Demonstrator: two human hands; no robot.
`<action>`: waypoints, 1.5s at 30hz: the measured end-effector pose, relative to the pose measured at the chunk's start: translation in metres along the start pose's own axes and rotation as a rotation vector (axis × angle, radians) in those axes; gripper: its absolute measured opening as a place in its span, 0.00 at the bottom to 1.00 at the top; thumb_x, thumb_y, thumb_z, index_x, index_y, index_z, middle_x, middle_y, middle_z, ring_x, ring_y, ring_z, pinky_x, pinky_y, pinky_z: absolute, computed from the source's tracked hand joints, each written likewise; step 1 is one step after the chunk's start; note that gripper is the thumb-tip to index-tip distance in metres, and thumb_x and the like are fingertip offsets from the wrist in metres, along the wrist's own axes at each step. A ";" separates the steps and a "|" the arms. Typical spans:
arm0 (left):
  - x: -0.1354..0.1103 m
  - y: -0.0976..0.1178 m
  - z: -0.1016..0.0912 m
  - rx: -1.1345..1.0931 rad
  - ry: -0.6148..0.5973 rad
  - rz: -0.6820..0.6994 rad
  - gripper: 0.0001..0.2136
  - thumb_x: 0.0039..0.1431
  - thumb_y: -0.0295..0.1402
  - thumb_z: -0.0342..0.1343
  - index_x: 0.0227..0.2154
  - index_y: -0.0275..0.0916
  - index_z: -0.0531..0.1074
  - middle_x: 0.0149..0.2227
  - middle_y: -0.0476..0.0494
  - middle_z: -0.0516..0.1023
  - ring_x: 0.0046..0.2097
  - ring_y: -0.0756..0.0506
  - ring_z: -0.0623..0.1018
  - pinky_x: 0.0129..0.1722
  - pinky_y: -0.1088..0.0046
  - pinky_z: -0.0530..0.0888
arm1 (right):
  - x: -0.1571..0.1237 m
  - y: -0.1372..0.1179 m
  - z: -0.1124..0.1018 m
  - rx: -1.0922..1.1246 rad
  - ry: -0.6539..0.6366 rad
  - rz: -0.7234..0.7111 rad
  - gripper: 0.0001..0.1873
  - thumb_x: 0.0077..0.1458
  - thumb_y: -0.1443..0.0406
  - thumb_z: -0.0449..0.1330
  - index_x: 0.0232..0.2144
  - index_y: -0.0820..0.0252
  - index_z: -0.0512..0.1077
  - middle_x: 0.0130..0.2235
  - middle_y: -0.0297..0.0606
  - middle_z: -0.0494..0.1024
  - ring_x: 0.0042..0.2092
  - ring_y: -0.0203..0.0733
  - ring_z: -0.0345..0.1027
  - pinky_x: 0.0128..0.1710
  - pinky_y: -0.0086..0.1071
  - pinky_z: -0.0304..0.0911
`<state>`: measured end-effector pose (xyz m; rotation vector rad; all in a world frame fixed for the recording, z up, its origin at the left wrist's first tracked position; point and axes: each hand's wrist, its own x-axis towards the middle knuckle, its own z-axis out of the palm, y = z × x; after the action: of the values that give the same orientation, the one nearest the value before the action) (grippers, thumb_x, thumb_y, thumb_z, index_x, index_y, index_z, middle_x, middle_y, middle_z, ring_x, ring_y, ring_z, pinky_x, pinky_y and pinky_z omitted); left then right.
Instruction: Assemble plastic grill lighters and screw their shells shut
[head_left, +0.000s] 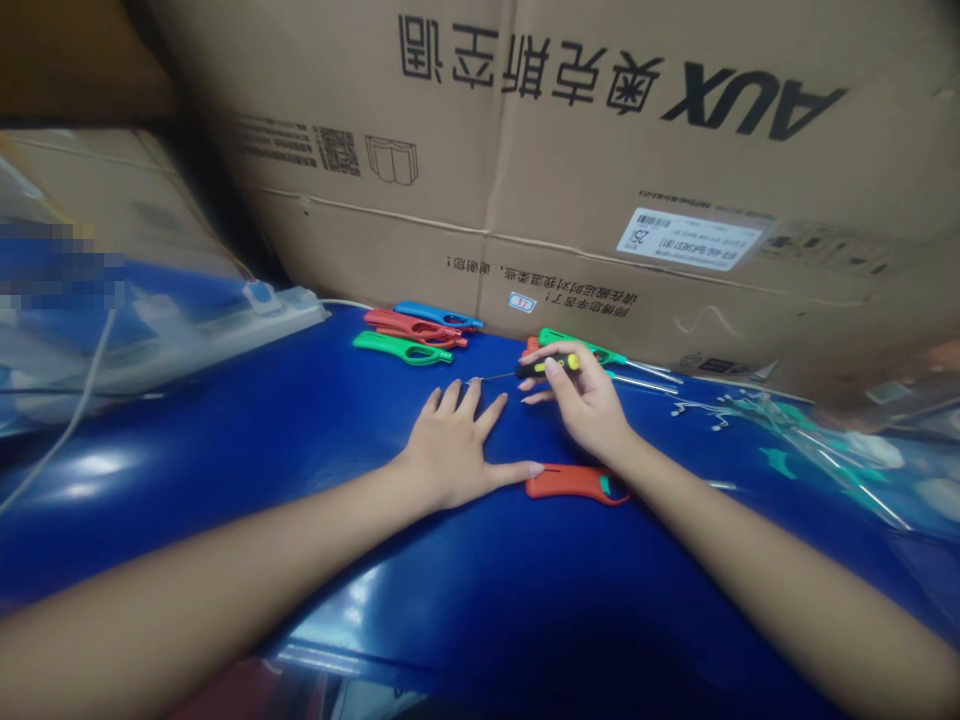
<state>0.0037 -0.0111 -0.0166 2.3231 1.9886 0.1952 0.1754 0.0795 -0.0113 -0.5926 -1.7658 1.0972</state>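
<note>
My left hand [452, 450] lies flat on the blue table with its fingers spread. Its thumb tip touches or nearly touches the end of a red gas-lighter handle [562, 482]. Held in my right hand [589, 405] is a screwdriver [551, 365] with a black and yellow handle, its thin shaft pointing left. The shaft's tip meets a tiny pale item [474, 380] by my left fingertips, too small to make out. Behind my right hand lie a green lighter [577, 343] and metal lighter tubes [643, 383]. My right forearm covers part of the red lighter.
A large cardboard box [450, 210] walls off the back. Blue, red and green lighter handles [409, 348] lie at back left. Small wired parts [712, 408] and a plastic bag of teal pieces [832, 440] are at the right. A power strip [281, 315] sits at the left.
</note>
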 end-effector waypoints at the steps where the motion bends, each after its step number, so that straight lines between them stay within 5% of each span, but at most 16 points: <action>1: 0.000 0.000 0.000 0.004 -0.001 0.002 0.50 0.52 0.73 0.39 0.69 0.42 0.57 0.71 0.28 0.53 0.71 0.23 0.54 0.67 0.42 0.54 | 0.000 0.001 0.000 0.000 -0.002 0.002 0.13 0.65 0.53 0.58 0.45 0.54 0.69 0.47 0.39 0.76 0.39 0.36 0.77 0.34 0.31 0.79; 35: -0.001 0.000 0.000 -0.017 0.009 0.011 0.50 0.54 0.72 0.39 0.70 0.41 0.56 0.72 0.32 0.52 0.70 0.22 0.54 0.66 0.42 0.54 | 0.000 0.002 -0.001 0.034 0.031 0.015 0.15 0.64 0.51 0.58 0.44 0.54 0.68 0.48 0.39 0.76 0.39 0.36 0.77 0.35 0.31 0.79; 45: -0.002 0.001 0.000 -0.016 0.009 -0.013 0.50 0.53 0.72 0.40 0.70 0.43 0.55 0.72 0.29 0.52 0.70 0.22 0.53 0.66 0.42 0.54 | 0.003 -0.021 -0.008 0.095 0.157 0.030 0.15 0.62 0.51 0.61 0.42 0.53 0.68 0.44 0.37 0.79 0.36 0.38 0.78 0.32 0.33 0.79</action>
<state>0.0041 -0.0129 -0.0169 2.3028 1.9980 0.2203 0.1829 0.0747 0.0099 -0.6311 -1.5659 1.1174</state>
